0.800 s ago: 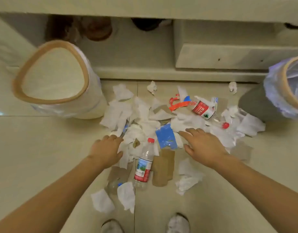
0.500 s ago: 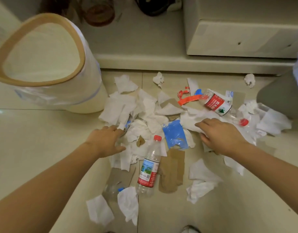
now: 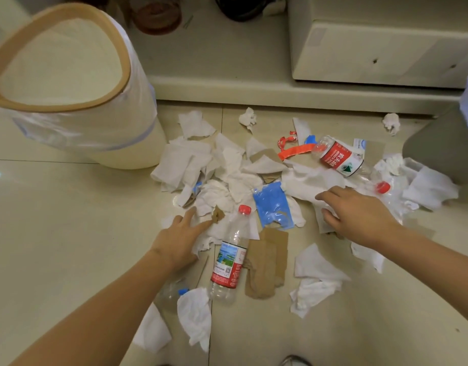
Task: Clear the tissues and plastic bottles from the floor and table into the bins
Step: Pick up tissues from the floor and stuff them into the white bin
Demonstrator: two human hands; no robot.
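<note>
At frame center, the left hand (image 3: 181,240) lies spread with straight fingers on white tissues (image 3: 222,180); the right hand (image 3: 359,216) grasps a tissue (image 3: 310,184) near the bottle (image 3: 228,262).

The tiled floor (image 3: 69,233) carries a heap of white tissues (image 3: 227,165), three clear bottles (image 3: 228,262) lying among them, brown paper (image 3: 267,265), a blue wrapper (image 3: 272,207) and an orange strip (image 3: 296,150). A lined bin (image 3: 100,138) stands at the heap's left edge; two crumpled tissues lie apart near the plinth.
</note>
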